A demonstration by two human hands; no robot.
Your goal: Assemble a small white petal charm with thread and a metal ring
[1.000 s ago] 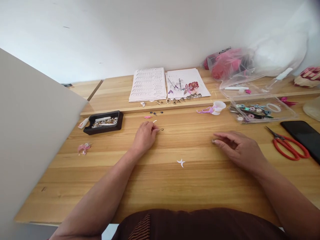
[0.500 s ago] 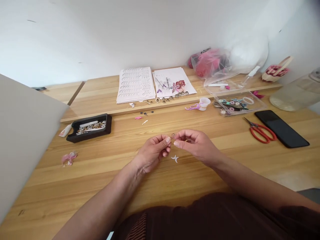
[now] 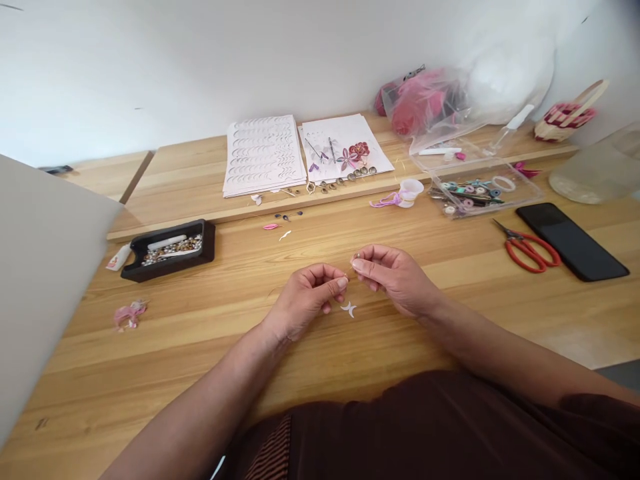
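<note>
My left hand (image 3: 311, 293) is closed in a pinch, thumb against forefinger, on one end of a fine wire (image 3: 349, 272). The far end of the wire is pinched in my right hand (image 3: 393, 272), and a tiny metallic piece shows at those fingertips. Most of that piece is hidden by the fingers, so its shape is unclear. Just below the fingertips, a small white cut-out of joined crescents (image 3: 349, 309) lies flat on the wooden table (image 3: 300, 373). Both hands hover close together over the table, a small gap between them.
To the left are a black tray of beads (image 3: 207, 248), a glue tube (image 3: 119, 257) and pink scraps (image 3: 130, 315). Red-handled scissors (image 3: 533, 253) and a phone (image 3: 573, 241) lie right. Behind are a thread spool (image 3: 411, 192), a clear box (image 3: 525, 203) and patterned sheets (image 3: 263, 157).
My hands have drawn slightly apart, the right one up and away. A small loop visible between the fingertips before is now mostly covered. The view has shifted a little.
</note>
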